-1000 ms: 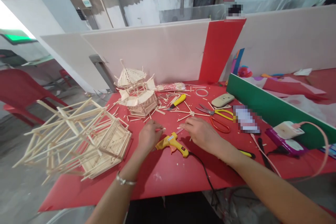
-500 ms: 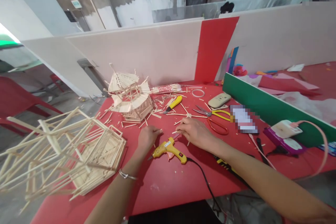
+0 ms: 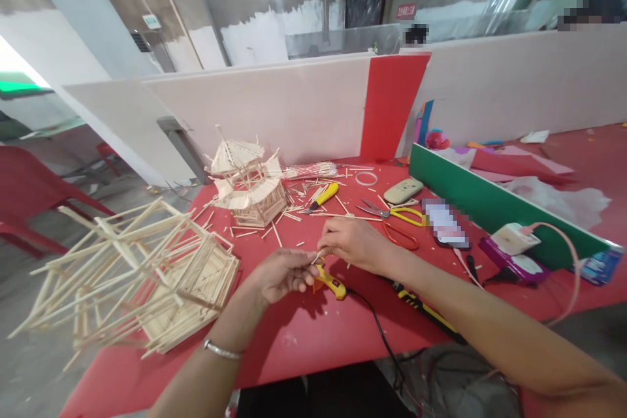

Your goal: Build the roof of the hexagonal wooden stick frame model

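Note:
Over the red table my left hand and my right hand meet at their fingertips. Between them shows a short, thin wooden stick. My right hand pinches it from above. My left hand, palm partly turned up, is closed at its other end; whether it holds a second piece is unclear. Just below the fingers lies a yellow glue gun, its nozzle end hidden by my left hand. A frame of wooden sticks stands to the left. Behind it is a small stick pavilion.
Stick offcuts, a yellow-handled knife, scissors and a tape ring lie beyond my hands. To the right are a phone, a charger and a green board. A black-yellow cutter lies under my right forearm.
My hands have come together above the glue gun; the left moved right and turned its palm up. The view has shifted slightly.

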### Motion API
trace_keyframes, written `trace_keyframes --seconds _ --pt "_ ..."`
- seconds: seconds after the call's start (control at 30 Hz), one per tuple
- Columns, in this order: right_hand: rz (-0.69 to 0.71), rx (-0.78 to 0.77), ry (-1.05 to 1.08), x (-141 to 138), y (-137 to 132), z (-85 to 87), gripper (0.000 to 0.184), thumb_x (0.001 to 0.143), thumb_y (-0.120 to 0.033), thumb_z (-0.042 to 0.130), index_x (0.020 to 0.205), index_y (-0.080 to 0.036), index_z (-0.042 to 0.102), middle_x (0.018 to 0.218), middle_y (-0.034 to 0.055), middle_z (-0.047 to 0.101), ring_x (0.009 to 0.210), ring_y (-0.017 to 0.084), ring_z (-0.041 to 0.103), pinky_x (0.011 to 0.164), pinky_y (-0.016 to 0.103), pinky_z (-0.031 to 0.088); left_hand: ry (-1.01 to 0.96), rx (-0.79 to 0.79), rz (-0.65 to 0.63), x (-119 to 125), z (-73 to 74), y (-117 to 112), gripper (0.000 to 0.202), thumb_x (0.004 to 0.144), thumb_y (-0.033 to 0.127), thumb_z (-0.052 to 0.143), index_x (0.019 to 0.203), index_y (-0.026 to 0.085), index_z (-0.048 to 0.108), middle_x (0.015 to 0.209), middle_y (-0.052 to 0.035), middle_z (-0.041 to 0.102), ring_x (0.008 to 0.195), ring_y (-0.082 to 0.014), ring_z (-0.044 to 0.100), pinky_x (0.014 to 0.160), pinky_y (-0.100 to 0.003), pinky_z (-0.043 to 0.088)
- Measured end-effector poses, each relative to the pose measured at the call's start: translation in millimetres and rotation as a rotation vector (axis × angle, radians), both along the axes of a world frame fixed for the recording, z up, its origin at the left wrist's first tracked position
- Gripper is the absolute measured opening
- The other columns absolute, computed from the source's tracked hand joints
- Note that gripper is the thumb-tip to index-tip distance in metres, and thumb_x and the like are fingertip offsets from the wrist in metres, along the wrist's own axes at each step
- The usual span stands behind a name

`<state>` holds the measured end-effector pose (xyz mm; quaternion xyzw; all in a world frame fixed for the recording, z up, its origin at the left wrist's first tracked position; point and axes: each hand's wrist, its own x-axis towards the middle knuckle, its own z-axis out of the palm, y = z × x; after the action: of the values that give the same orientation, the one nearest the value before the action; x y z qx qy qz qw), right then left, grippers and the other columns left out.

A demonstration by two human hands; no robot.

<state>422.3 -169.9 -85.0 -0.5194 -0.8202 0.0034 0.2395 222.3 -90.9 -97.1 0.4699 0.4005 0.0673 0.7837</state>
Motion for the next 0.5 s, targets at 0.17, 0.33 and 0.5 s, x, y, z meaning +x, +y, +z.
trace_keyframes --seconds 0.17,0.33,0.5 --pt "0.042 0.033 -0.021 -8.4 -9.6 10.7 0.016 0.094 -0.027 0.062 0.090 -0.020 0.075 0.087 0.0039 0.065 0.079 0.014 0.056 0.069 0.026 0.037 -0.064 -0.132 0.036 -8.8 7.4 -13.2 0.018 0.090 0.013 0.059 0.083 0.004 0.073 0.062 -0.0073 0.071 0.042 -0.0091 0.061 0.038 -0.016 0.049" --pt "0.083 0.071 -0.041 -16.2 -17.9 16.9 0.016 0.094 -0.027 0.062 0.087 -0.020 0.075 0.086 0.0033 0.065 0.079 0.014 0.055 0.068 0.026 0.037 -0.087 -0.139 0.048 -18.6 12.2 -24.3 0.019 0.091 0.014 0.059 0.083 0.004 0.073 0.060 -0.0059 0.071 0.040 -0.0084 0.060 0.037 -0.015 0.049" --pt "0.075 0.113 -0.064 -24.8 -26.3 20.9 0.014 0.093 -0.024 0.063 0.087 -0.020 0.075 0.084 0.0032 0.065 0.077 0.015 0.055 0.068 0.027 0.037 -0.126 -0.121 0.048 -27.2 11.6 -32.0 0.014 0.087 0.014 0.065 0.084 0.004 0.074 0.059 -0.0058 0.071 0.042 -0.0079 0.060 0.039 -0.014 0.049"
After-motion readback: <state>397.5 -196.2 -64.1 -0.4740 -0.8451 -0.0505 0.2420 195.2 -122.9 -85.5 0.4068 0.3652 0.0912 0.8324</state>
